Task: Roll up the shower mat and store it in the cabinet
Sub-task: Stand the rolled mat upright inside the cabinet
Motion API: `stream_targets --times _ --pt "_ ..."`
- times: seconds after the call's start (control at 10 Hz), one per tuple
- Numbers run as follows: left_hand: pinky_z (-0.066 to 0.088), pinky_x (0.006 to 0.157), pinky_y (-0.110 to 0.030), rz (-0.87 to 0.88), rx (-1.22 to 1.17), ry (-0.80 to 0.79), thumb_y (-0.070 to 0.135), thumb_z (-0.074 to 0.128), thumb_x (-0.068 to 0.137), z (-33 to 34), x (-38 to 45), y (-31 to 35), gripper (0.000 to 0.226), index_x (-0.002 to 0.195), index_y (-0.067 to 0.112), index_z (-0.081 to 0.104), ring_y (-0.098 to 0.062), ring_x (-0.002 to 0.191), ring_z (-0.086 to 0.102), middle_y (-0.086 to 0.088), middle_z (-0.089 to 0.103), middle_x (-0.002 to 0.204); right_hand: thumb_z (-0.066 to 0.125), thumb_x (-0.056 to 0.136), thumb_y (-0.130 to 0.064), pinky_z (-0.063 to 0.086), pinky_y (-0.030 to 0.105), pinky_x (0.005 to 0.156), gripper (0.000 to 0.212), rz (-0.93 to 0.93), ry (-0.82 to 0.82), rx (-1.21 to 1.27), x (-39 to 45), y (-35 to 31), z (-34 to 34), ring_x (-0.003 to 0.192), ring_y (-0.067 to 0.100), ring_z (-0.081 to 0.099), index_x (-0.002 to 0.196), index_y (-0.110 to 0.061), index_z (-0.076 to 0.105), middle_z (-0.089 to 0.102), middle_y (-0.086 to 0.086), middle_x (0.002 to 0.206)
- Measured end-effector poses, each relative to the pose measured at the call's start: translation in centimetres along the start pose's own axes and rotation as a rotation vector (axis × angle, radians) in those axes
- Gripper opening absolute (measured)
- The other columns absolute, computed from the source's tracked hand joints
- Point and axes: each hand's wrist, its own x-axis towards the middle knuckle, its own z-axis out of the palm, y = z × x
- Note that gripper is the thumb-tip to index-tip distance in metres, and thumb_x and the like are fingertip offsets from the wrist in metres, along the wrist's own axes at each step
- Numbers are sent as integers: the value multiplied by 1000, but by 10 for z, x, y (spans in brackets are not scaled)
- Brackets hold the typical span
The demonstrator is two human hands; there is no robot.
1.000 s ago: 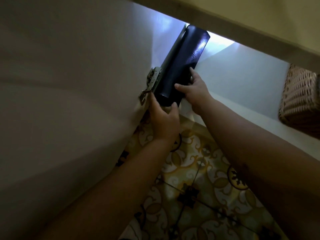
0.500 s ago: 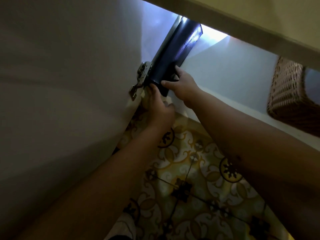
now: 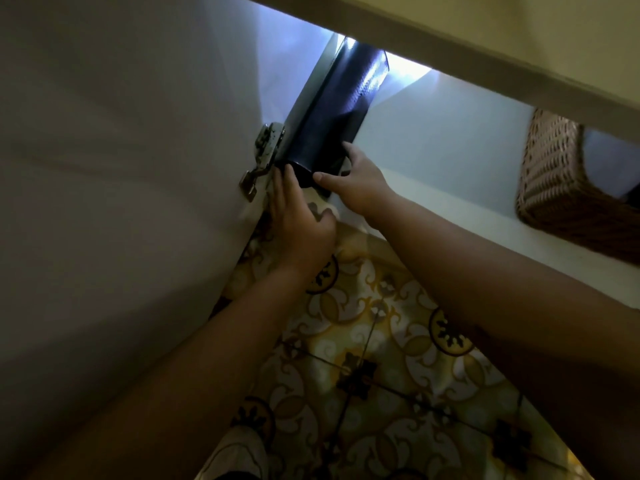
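Note:
The dark blue shower mat (image 3: 337,109) is rolled into a tube and lies on the white cabinet shelf (image 3: 450,140), tight against the left wall, its far end lit from behind. My right hand (image 3: 356,180) grips the near end of the roll, thumb in front and fingers on its right side. With its fingers extended, my left hand (image 3: 298,220) presses flat on the roll's near end from below, at the shelf's front edge beside the hinge.
The open white cabinet door (image 3: 121,202) fills the left side, with a metal hinge (image 3: 265,157) by the roll. A woven wicker basket (image 3: 568,178) stands on the shelf at the right. Patterned yellow floor tiles (image 3: 374,358) lie below. The cabinet's top edge (image 3: 485,53) runs overhead.
The rolled mat has slid deeper into the cabinet along the left wall. Both hands followed it forward, and my left hand has flattened against its near end.

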Motion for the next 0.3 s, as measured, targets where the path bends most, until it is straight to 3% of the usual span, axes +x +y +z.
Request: stream_targets --times 0.1,0.2,0.3 --pt "20 107 -51 242 287 -12 32 51 79 -3 -5 -3 73 147 20 28 -29 139 21 -10 20 157 69 84 -40 35 27 102 81 7 -9 27 -11 4 -2 134 23 41 150 -16 28 39 7 152" --pt "23 104 -52 374 438 -47 42 52 82 -7 -3 -7 68 144 21 34 -28 138 25 -11 23 156 62 89 -42 40 32 102 73 17 10 83 -29 16 -6 133 21 43 149 -18 30 40 6 152" --pt "20 104 -55 458 502 -93 51 50 82 -8 -1 -3 67 143 27 35 -28 142 17 -10 19 157 59 88 -48 37 37 107 73 -16 137 -22 -64 36 -24 136 18 38 148 -22 29 37 3 153"
